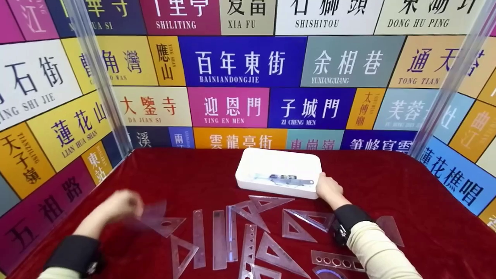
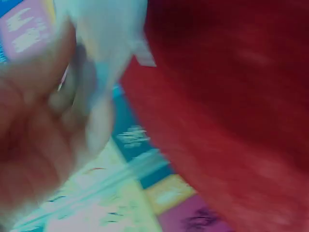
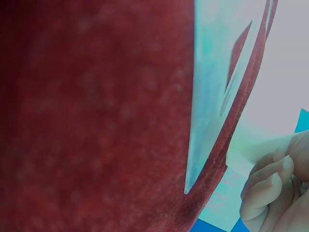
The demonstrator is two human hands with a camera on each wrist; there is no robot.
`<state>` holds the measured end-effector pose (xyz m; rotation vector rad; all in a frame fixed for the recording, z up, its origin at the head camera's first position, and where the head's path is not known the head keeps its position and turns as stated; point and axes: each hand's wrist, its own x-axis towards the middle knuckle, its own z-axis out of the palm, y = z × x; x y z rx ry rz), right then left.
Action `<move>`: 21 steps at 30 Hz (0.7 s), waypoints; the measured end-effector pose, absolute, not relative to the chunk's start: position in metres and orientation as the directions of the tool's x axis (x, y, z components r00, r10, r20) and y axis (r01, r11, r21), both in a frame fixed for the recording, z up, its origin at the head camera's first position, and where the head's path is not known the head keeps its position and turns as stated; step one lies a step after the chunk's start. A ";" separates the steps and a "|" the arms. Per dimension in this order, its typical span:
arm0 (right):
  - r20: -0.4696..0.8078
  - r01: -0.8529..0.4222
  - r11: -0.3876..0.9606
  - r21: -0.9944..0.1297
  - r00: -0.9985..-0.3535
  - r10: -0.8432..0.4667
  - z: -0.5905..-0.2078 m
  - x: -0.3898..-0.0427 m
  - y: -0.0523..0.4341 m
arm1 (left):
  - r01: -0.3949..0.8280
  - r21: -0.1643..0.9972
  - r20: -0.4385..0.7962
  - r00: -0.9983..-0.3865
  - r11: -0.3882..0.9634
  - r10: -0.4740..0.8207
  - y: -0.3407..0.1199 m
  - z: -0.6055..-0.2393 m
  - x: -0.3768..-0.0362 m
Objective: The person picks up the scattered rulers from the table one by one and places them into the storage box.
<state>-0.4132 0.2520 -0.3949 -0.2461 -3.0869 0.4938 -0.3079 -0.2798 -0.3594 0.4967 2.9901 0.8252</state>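
Your left hand [image 1: 123,204] pinches a blurred clear set square [image 1: 157,211] at left while your right hand [image 1: 328,190] grips the far white tray [image 1: 279,164] by its right end, seemingly a one-piece handling step whose next move calls for a steady tray.

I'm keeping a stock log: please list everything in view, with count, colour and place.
Tray: one, white, far middle
Tray contents: count unclear, dark and clear, inside
Straight rulers: at least three, clear, near middle
Stencil rulers: two, clear, front middle and front right
Set squares: at least seven, clear, scattered
Curved-edged pieces: two, clear, right, partly hidden
Blurred piece: one, clear, at left hand
Tablecloth: one, dark red, beneath tools
Name panels: many, multicoloured, backdrop
Posts: two, transparent, left and right
Wristbands: two, black, wrists
Sleeves: two, cream, forearms
Left hand: one, bare, pinching blurred piece
Right hand: one, bare, gripping tray's right side
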 end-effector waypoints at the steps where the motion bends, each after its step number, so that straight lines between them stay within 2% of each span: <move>1: -0.020 0.156 0.940 -0.304 -0.987 0.158 -0.395 -0.414 0.252 | 0.326 0.481 0.196 -0.945 0.814 0.262 -0.272 -0.354 -0.312; 4: -0.019 0.164 0.943 -0.288 -0.986 0.166 -0.394 -0.415 0.252 | 0.375 0.439 0.477 -0.867 0.817 0.142 -0.235 -0.343 -0.327; 6: -0.020 0.165 0.945 -0.283 -0.986 0.166 -0.394 -0.416 0.252 | 0.408 0.427 0.576 -0.811 0.807 0.105 -0.204 -0.339 -0.336; 9: -0.017 0.165 0.944 -0.286 -0.986 0.167 -0.395 -0.416 0.252 | 0.470 0.327 0.667 -0.730 0.820 0.152 -0.153 -0.342 -0.352; 11: -0.011 0.162 0.944 -0.287 -0.986 0.166 -0.396 -0.414 0.252 | 0.486 0.230 0.694 -0.689 0.843 0.208 -0.119 -0.348 -0.364; 15: -0.011 0.164 0.943 -0.290 -0.986 0.168 -0.396 -0.411 0.250 | 0.490 0.064 0.678 -0.661 0.870 0.322 -0.059 -0.362 -0.386; 21: 0.008 0.167 0.953 -0.254 -0.985 0.175 -0.398 -0.416 0.249 | 0.471 -0.122 0.620 -0.652 0.874 0.438 -0.008 -0.377 -0.414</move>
